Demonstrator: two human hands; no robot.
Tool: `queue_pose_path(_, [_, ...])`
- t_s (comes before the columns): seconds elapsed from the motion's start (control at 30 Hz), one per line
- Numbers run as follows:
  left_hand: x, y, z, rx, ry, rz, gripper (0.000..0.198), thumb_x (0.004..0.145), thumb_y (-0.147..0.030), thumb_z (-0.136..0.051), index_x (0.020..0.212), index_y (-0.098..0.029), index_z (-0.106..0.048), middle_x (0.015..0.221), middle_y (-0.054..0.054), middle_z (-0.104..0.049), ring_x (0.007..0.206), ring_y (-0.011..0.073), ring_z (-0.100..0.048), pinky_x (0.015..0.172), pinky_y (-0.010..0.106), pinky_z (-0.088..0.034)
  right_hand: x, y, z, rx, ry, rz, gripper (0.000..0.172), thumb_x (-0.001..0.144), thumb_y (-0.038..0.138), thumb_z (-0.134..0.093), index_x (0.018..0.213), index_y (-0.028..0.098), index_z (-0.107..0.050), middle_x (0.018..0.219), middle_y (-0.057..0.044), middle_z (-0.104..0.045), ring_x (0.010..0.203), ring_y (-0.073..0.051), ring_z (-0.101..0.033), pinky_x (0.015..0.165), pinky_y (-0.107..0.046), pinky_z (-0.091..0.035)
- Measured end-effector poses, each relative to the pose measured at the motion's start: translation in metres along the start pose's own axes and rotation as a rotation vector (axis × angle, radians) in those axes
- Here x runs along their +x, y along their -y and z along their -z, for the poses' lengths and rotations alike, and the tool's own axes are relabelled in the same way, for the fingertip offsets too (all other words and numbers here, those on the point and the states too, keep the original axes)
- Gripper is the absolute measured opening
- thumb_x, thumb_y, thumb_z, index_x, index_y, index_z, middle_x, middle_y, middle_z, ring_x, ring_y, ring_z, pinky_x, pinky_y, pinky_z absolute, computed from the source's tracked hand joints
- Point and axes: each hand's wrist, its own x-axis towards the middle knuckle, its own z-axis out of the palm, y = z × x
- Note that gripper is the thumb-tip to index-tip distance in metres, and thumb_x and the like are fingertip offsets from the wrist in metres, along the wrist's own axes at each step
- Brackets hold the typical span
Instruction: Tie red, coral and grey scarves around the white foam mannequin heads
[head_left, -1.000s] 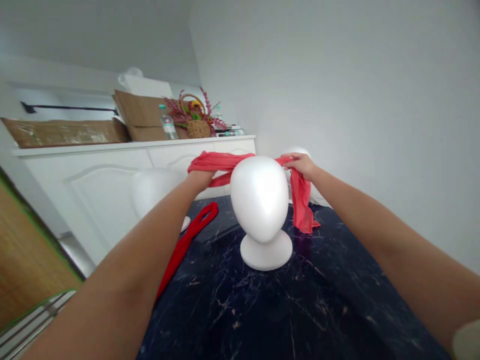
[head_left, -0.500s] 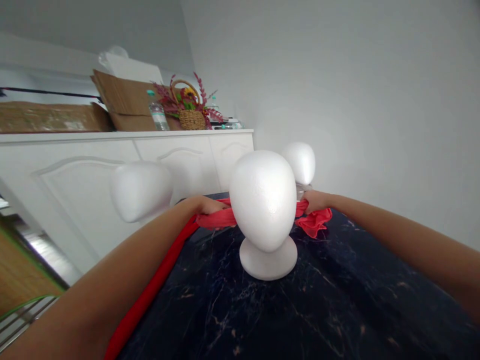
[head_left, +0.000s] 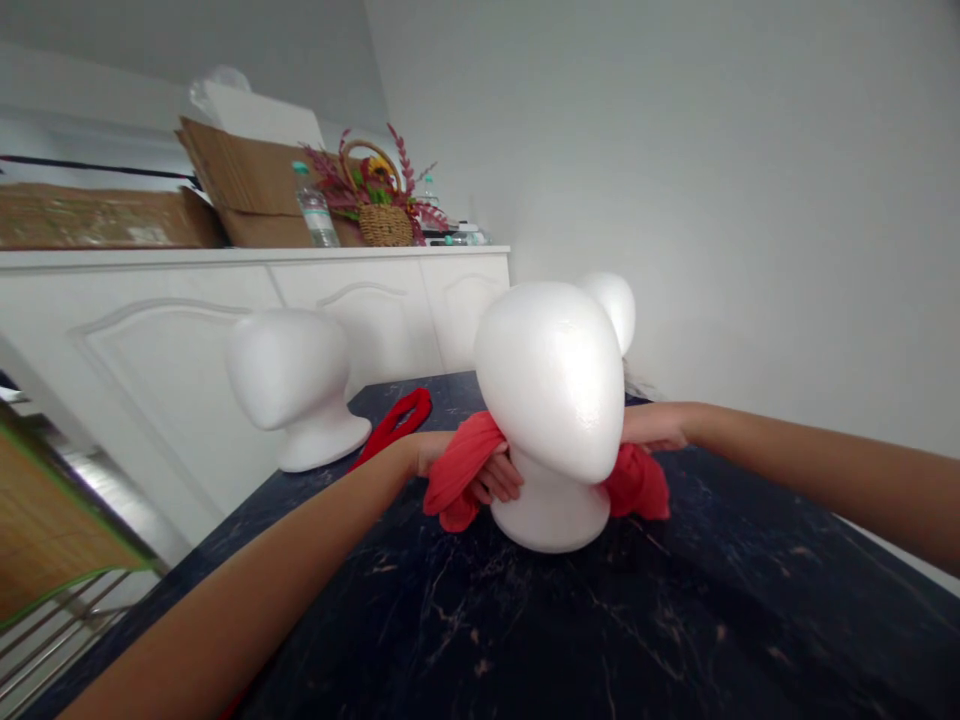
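Both hands are working low at the neck of the white foam mannequin head (head_left: 551,380), which is standing on the dark marble-patterned tabletop (head_left: 525,630).

- Change: a second ago the coral-red thin fabric scarf (head_left: 454,485) was being stretched behind the crown of the head. Half a second ago it was coming down behind it. Now it is sitting at the neck, just above the round base, bunching out on both sides.
- Left hand (head_left: 480,470): fingers are curling shut around the left bunch, knuckles touching the neck.
- Right hand (head_left: 652,428): fingers are curling in over the right bunch and seem to be gripping it. The tips are hiding behind the head.
- Reading: the scarf is no longer riding over the top. It is circling the back of the neck, with both ends being drawn toward the front.
- The camera is also sitting lower and closer than before.

Nearby, a red looped strap (head_left: 394,425) is lying on the tabletop beside a second white foam head (head_left: 289,375). A third white foam head (head_left: 616,305) is showing behind.
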Motion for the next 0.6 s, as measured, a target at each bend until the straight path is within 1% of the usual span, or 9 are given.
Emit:
queue_pose_path(0.07, [-0.004, 0.01, -0.006, -0.049, -0.027, -0.035, 0.027, 0.068, -0.035, -0.07, 0.088, -0.019, -0.079, 0.096, 0.01, -0.076, 0.1, 0.0272, -0.068, 0.085, 0.035, -0.053, -0.004, -0.009, -0.02, 0.185, 0.034, -0.062, 0.02, 0.069, 0.025, -0.08, 0.086, 0.018, -0.072, 0.086, -0.007, -0.075, 0.076, -0.019, -0.071, 0.069, -0.026, -0.059])
queue_pose_path(0.17, [-0.009, 0.028, -0.014, -0.132, -0.103, -0.088, 0.033, 0.071, -0.039, -0.072, 0.097, -0.02, -0.077, 0.109, 0.009, -0.074, 0.103, 0.0243, -0.067, 0.086, 0.032, -0.052, -0.009, -0.022, -0.046, 0.494, 0.002, -0.064, 0.008, 0.082, 0.02, -0.07, 0.088, 0.015, -0.07, 0.086, -0.006, -0.075, 0.074, -0.014, -0.071, 0.071, -0.021, -0.059])
queue_pose_path(0.23, [-0.009, 0.04, -0.021, -0.188, -0.162, -0.125, 0.036, 0.073, -0.042, -0.072, 0.1, -0.019, -0.075, 0.114, 0.01, -0.073, 0.104, 0.0234, -0.067, 0.086, 0.032, -0.052, -0.013, -0.025, -0.063, 0.66, -0.034, -0.066, 0.005, 0.088, 0.018, -0.064, 0.091, 0.015, -0.068, 0.084, -0.004, -0.074, 0.072, -0.011, -0.071, 0.07, -0.019, -0.06])
queue_pose_path(0.33, [-0.008, 0.052, -0.034, -0.246, -0.257, -0.196, 0.035, 0.071, -0.041, -0.077, 0.098, -0.018, -0.073, 0.113, 0.009, -0.073, 0.105, 0.022, -0.066, 0.09, 0.032, -0.051, -0.021, -0.022, -0.089, 0.792, -0.075, -0.047, 0.005, 0.091, 0.015, -0.062, 0.094, 0.015, -0.066, 0.083, -0.003, -0.073, 0.068, -0.011, -0.07, 0.064, -0.018, -0.06])
queue_pose_path(0.43, [-0.012, 0.053, -0.046, -0.245, -0.3, -0.233, 0.035, 0.066, -0.031, -0.083, 0.097, -0.018, -0.073, 0.109, 0.007, -0.073, 0.1, 0.0213, -0.067, 0.091, 0.034, -0.051, -0.028, -0.015, -0.111, 0.882, -0.111, -0.019, 0.008, 0.093, 0.014, -0.059, 0.097, 0.015, -0.066, 0.084, -0.004, -0.073, 0.065, -0.011, -0.07, 0.061, -0.019, -0.061])
queue_pose_path(0.53, [-0.021, 0.044, -0.058, -0.194, -0.253, -0.223, 0.041, 0.059, -0.026, -0.086, 0.095, -0.014, -0.073, 0.099, 0.009, -0.074, 0.091, 0.0243, -0.068, 0.089, 0.039, -0.052, -0.032, -0.011, -0.127, 0.947, -0.169, 0.03, 0.014, 0.097, 0.016, -0.054, 0.098, 0.012, -0.068, 0.093, -0.009, -0.074, 0.073, -0.014, -0.072, 0.065, -0.021, -0.063])
queue_pose_path(0.6, [-0.027, 0.038, -0.064, -0.121, -0.236, -0.224, 0.04, 0.059, -0.027, -0.085, 0.093, -0.011, -0.073, 0.091, 0.009, -0.074, 0.088, 0.0263, -0.067, 0.089, 0.041, -0.052, -0.032, -0.009, -0.136, 0.983, -0.218, 0.068, 0.018, 0.099, 0.016, -0.052, 0.097, 0.011, -0.069, 0.097, -0.011, -0.074, 0.08, -0.015, -0.072, 0.068, -0.021, -0.063])
